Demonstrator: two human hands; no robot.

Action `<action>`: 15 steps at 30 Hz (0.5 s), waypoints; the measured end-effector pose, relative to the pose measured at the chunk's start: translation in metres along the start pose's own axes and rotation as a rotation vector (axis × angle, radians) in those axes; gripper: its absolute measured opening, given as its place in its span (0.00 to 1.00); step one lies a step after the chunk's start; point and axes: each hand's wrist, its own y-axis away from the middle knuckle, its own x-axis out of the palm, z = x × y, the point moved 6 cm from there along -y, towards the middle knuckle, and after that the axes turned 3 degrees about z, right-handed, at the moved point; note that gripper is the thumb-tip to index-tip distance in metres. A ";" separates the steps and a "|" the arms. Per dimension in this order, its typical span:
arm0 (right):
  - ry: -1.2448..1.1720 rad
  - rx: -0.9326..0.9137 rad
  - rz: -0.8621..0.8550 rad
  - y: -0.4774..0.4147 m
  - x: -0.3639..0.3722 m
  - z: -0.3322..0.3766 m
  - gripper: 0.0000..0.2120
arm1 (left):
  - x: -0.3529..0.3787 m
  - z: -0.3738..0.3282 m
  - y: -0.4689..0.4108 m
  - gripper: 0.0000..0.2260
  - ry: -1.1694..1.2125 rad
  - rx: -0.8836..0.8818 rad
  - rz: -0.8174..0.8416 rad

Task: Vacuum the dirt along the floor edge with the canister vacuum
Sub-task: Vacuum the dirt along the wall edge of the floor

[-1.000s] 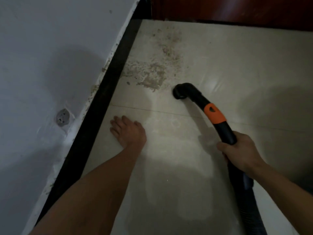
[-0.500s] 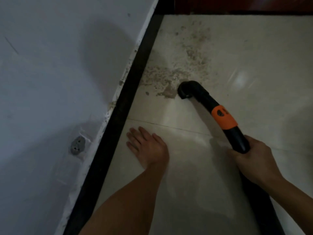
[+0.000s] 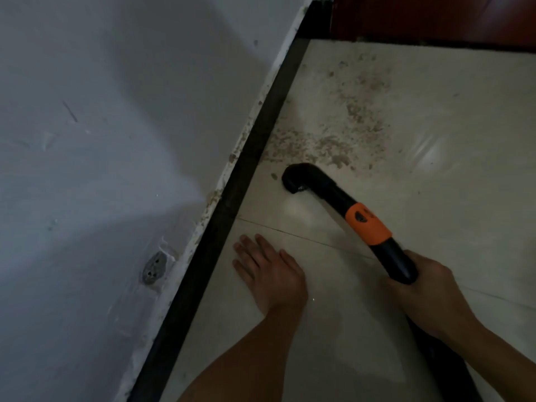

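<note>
From the head camera, the right hand (image 3: 417, 288) has its fingers (image 3: 420, 262) closed around the black vacuum hose (image 3: 394, 256), just behind its orange collar (image 3: 368, 223), and the curved nozzle (image 3: 295, 178) sits mouth-down on the pale tile floor (image 3: 435, 198), close to the dark baseboard (image 3: 232, 204) but not touching it. The left hand (image 3: 269, 271) lies flat on the tile with its fingers spread, holding nothing; it looks like a brace for a person crouched low. The dirt (image 3: 324, 146) is a gritty tan patch just beyond the nozzle, densest in a band that runs from the baseboard out across the tile, with a thinner trail reaching towards the far corner by the dark red door (image 3: 435, 15). More crumbs cling to the chipped lower edge of the white wall (image 3: 116, 140). To do this step well, I would push the nozzle forward slowly into the thick band with its mouth kept flat on the tile, then draw it along the baseboard seam so the edge grit lifts, working towards the corner in overlapping passes. The braced hand should stay behind the nozzle, clear of its path.
</note>
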 end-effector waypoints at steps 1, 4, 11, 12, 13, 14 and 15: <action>0.004 -0.010 -0.035 -0.008 -0.002 0.006 0.10 | 0.000 0.000 -0.001 0.27 0.002 0.000 -0.007; 0.001 -0.035 -0.082 -0.038 0.004 0.034 0.08 | 0.000 0.001 -0.001 0.27 0.005 -0.006 -0.015; -0.058 -0.070 0.034 -0.054 0.017 0.051 0.08 | -0.002 0.001 -0.001 0.27 0.011 0.005 -0.028; -0.066 -0.063 0.017 -0.056 0.014 0.052 0.08 | -0.002 -0.001 -0.001 0.27 0.013 0.007 -0.027; -0.073 -0.059 0.010 -0.059 0.014 0.056 0.07 | -0.002 -0.001 -0.002 0.27 0.016 0.005 -0.025; -0.076 -0.061 0.019 -0.063 0.018 0.062 0.07 | -0.001 0.000 -0.002 0.27 0.019 0.003 -0.021; -0.080 -0.062 0.040 -0.065 0.024 0.069 0.07 | -0.001 0.001 -0.002 0.27 0.017 0.002 -0.017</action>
